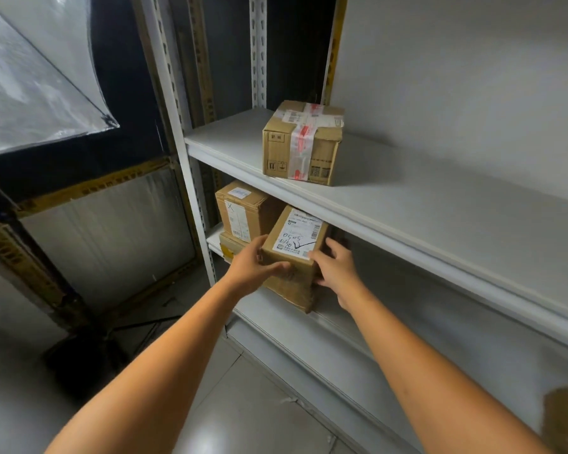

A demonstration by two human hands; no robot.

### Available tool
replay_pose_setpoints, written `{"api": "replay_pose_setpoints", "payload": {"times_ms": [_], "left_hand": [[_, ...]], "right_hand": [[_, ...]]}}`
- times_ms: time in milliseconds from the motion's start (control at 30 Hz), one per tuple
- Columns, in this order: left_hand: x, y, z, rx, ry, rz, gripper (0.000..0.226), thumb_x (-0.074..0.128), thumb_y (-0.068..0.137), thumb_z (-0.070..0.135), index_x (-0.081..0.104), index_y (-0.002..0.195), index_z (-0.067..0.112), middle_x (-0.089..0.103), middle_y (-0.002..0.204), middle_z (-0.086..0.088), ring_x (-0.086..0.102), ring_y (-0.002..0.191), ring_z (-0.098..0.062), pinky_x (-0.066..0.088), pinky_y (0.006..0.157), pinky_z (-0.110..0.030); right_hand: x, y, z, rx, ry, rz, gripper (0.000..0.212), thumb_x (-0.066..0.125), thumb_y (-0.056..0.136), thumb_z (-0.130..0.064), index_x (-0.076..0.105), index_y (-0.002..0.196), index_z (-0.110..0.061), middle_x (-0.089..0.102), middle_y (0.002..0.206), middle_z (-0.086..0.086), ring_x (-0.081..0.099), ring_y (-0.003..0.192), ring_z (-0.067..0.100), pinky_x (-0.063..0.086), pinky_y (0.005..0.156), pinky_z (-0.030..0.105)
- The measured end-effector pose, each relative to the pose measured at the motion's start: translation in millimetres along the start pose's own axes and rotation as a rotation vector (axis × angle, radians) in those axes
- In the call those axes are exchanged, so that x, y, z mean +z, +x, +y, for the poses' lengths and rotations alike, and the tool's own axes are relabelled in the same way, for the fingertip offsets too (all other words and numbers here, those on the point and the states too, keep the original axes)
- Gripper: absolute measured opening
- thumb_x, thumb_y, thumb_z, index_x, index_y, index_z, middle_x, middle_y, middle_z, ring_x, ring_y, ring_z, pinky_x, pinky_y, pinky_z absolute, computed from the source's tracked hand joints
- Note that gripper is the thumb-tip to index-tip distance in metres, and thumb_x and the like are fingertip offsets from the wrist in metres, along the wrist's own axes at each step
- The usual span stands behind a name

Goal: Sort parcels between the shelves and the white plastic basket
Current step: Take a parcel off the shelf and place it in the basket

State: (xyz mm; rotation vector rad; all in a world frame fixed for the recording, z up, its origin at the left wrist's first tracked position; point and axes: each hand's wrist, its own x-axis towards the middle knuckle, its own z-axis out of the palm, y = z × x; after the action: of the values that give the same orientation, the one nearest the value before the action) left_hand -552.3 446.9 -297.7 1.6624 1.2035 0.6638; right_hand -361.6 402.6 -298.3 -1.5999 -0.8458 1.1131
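1. A white metal shelving unit [191, 204] fills the right side of the view, with an upper shelf [440, 204] and a lower shelf [407, 322] beneath it.
2. A translucent plastic sheet [23, 83] hangs at the upper left, and a pale tiled floor [250, 404] lies below.
3. A taped cardboard box [300, 145] stands upright on the upper shelf near its left end, bound with red-printed clear tape.
4. The labelled parcel [295, 257] is at the front of the lower shelf, tilted, its far end up by the upper shelf's front edge. Its white label bears handwritten digits and a tick. Whether its underside touches the shelf cannot be told.
5. Behind it to the left, a second brown box [246, 211] marked with an X sits on a flatter parcel [230, 245].
6. A blurred brown thing [564, 417] shows at the lower right corner; what it is cannot be told.
7. The left hand [253, 267] grips the parcel's near left corner, thumb across the near face.
8. The right hand [336, 270] holds the right side, thumb on the label's edge and fingers curled round the side.
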Motion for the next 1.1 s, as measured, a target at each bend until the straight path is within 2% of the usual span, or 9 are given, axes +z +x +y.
{"api": "replay_pose_setpoints", "payload": {"times_ms": [67, 167, 267, 400, 567, 633, 700, 967, 1100], "left_hand": [[5.4, -22.8, 5.3, -0.033, -0.067, -0.003, 0.085, 0.077, 0.072, 0.052, 0.038, 0.144, 0.03, 0.056, 0.128, 0.005, 0.056, 0.115, -0.015, 0.053, 0.095, -0.038], [17.1, -52.2, 16.1, -0.073, -0.112, 0.01, 0.083, 0.068, 0.077, 0.057, 0.029, 0.148, 0.038, 0.057, 0.117, 0.008, 0.061, 0.098, -0.006, 0.052, 0.074, -0.023], [30.1, -73.4, 21.3, -0.097, -0.128, 0.066, 0.074, 0.067, 0.088, 0.04, 0.025, 0.149, 0.038, 0.063, 0.109, 0.008, 0.065, 0.094, -0.007, 0.053, 0.081, -0.03], [46.5, -93.9, 29.7, -0.07, -0.182, 0.153, 0.074, 0.07, 0.088, 0.022, 0.03, 0.15, 0.028, 0.057, 0.131, -0.003, 0.061, 0.114, -0.019, 0.055, 0.093, -0.04], [55.3, -102.8, 37.7, -0.066, -0.277, 0.213, 0.073, 0.071, 0.085, 0.008, 0.036, 0.147, 0.025, 0.053, 0.137, -0.005, 0.055, 0.123, -0.024, 0.055, 0.092, -0.047], [57.1, -105.2, 39.9, -0.058, -0.291, 0.225, 0.074, 0.07, 0.084, 0.006, 0.037, 0.147, 0.026, 0.051, 0.141, -0.005, 0.052, 0.127, -0.025, 0.054, 0.092, -0.051], [59.8, -109.2, 41.1, -0.048, -0.289, 0.242, 0.075, 0.07, 0.084, 0.004, 0.037, 0.148, 0.028, 0.048, 0.145, -0.005, 0.048, 0.131, -0.024, 0.053, 0.093, -0.052], [62.1, -117.6, 42.1, -0.047, -0.243, 0.296, 0.075, 0.072, 0.084, 0.009, 0.039, 0.146, 0.033, 0.048, 0.146, -0.002, 0.045, 0.134, -0.021, 0.046, 0.102, -0.054], [54.6, -115.2, 40.3, -0.054, -0.275, 0.273, 0.074, 0.068, 0.087, 0.007, 0.036, 0.148, 0.031, 0.049, 0.144, -0.004, 0.049, 0.131, -0.023, 0.052, 0.095, -0.053]], "right_hand": [[-8.6, -12.8, 3.9, -0.007, -0.031, -0.048, 0.065, 0.07, 0.088, -0.02, 0.043, 0.147, -0.027, 0.055, 0.138, 0.002, 0.057, 0.118, 0.02, 0.058, 0.088, 0.041], [-21.2, -34.1, 10.9, -0.052, -0.076, -0.087, 0.071, 0.071, 0.084, -0.007, 0.043, 0.146, -0.023, 0.054, 0.14, 0.003, 0.055, 0.111, 0.011, 0.054, 0.07, 0.015], [-32.0, -49.9, 14.8, -0.101, -0.131, -0.13, 0.075, 0.07, 0.081, 0.003, 0.041, 0.147, -0.017, 0.049, 0.145, 0.007, 0.045, 0.114, 0.005, 0.042, 0.055, -0.001], [-41.5, -62.8, 16.9, -0.18, -0.209, -0.156, 0.071, 0.073, 0.082, 0.001, 0.044, 0.145, -0.014, 0.056, 0.136, 0.006, 0.049, 0.107, 0.004, 0.039, 0.056, -0.004], [-49.7, -66.8, 22.9, -0.207, -0.198, -0.178, 0.069, 0.07, 0.085, 0.002, 0.045, 0.145, -0.017, 0.059, 0.135, 0.006, 0.058, 0.108, 0.005, 0.049, 0.071, 0.005], [-52.8, -66.6, 22.6, -0.164, -0.176, -0.188, 0.072, 0.068, 0.087, 0.002, 0.039, 0.149, -0.019, 0.051, 0.144, 0.008, 0.05, 0.129, 0.015, 0.051, 0.096, 0.025], [-54.9, -64.7, 23.3, -0.133, -0.149, -0.198, 0.073, 0.066, 0.087, 0.004, 0.036, 0.15, -0.019, 0.047, 0.148, 0.011, 0.04, 0.139, 0.023, 0.041, 0.108, 0.04], [-55.3, -59.2, 16.1, -0.067, -0.111, -0.261, 0.074, 0.064, 0.088, 0.006, 0.034, 0.15, -0.022, 0.046, 0.148, 0.012, 0.043, 0.138, 0.025, 0.041, 0.108, 0.042], [-49.8, -65.9, 13.0, -0.132, -0.165, -0.261, 0.072, 0.067, 0.087, 0.002, 0.037, 0.149, -0.02, 0.048, 0.147, 0.01, 0.045, 0.135, 0.022, 0.045, 0.105, 0.039]]}}
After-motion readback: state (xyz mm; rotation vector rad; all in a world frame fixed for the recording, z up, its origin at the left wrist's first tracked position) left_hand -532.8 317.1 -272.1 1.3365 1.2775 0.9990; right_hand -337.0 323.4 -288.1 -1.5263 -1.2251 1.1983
